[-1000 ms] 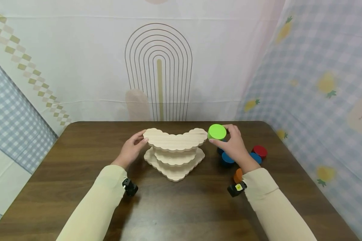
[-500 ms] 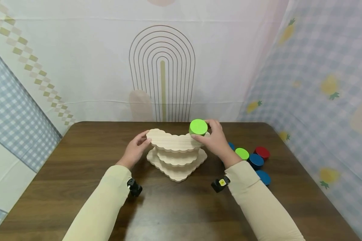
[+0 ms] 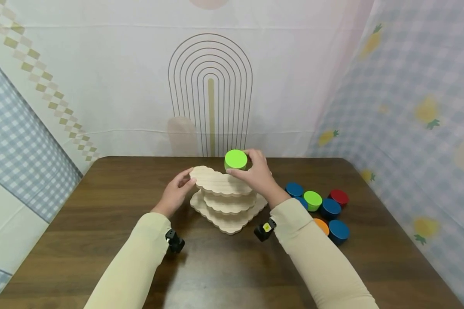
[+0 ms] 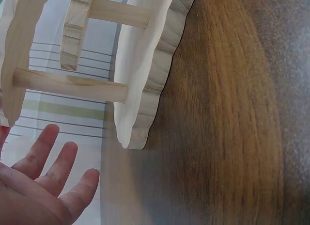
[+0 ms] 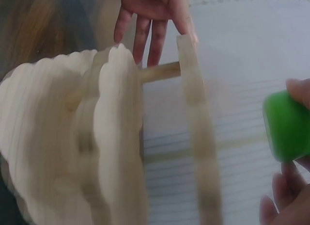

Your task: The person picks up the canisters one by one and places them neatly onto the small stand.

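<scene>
A three-tier wooden stand (image 3: 226, 201) with scalloped shelves sits mid-table; its shelves and dowels (image 4: 70, 84) fill the left wrist view. My left hand (image 3: 176, 192) touches the top shelf's left edge (image 3: 196, 174) with straight fingers (image 5: 145, 26). My right hand (image 3: 258, 176) grips a bright green cylinder (image 3: 236, 160) just above the middle of the top shelf. In the right wrist view the green cylinder (image 5: 286, 124) is held at the right edge, beside the blurred top shelf (image 5: 197, 133).
Several short cylinders lie on the dark wooden table (image 3: 232, 266) right of the stand: blue (image 3: 294, 189), green (image 3: 312, 200), red (image 3: 339, 197), dark blue (image 3: 330, 208), orange (image 3: 322, 225) and another blue (image 3: 338, 231). Fabric walls enclose the back and sides.
My right hand has carried the green cylinder leftward from beside the stand's right end to above the middle of the top shelf. The left hand has stayed at the shelf's left edge.
</scene>
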Demonstrator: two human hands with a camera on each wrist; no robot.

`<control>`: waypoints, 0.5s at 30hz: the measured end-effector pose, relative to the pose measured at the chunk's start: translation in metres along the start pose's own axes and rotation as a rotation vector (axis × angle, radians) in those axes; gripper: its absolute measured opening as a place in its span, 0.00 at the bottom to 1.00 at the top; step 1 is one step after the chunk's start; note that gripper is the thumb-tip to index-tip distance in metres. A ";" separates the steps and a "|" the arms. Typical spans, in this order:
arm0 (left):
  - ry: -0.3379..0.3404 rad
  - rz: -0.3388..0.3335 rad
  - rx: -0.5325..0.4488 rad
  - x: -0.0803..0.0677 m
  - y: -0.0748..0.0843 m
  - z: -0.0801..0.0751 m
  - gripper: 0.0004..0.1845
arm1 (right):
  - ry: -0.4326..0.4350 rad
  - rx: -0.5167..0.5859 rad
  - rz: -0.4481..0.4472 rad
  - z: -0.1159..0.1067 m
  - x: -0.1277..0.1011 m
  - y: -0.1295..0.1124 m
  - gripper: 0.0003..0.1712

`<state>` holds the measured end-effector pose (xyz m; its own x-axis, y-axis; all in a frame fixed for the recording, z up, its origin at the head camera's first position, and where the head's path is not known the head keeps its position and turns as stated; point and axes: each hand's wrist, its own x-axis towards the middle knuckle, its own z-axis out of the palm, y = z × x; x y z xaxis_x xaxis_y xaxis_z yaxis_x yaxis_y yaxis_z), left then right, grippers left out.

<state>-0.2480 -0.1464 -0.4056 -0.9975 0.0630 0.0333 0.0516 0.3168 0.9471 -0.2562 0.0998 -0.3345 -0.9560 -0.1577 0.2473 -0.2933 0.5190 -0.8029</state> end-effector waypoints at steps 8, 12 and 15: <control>-0.006 -0.011 0.004 0.003 -0.003 -0.001 0.29 | -0.035 -0.015 -0.014 0.014 0.012 -0.014 0.34; 0.007 0.026 0.020 -0.001 -0.003 0.000 0.30 | -0.045 -0.051 -0.033 0.021 0.018 -0.019 0.35; 0.023 0.060 0.031 -0.002 -0.003 0.000 0.31 | -0.049 -0.068 -0.039 0.027 0.022 -0.021 0.36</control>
<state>-0.2461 -0.1471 -0.4089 -0.9934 0.0615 0.0973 0.1126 0.3425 0.9328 -0.2707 0.0627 -0.3268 -0.9433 -0.2191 0.2493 -0.3311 0.5672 -0.7541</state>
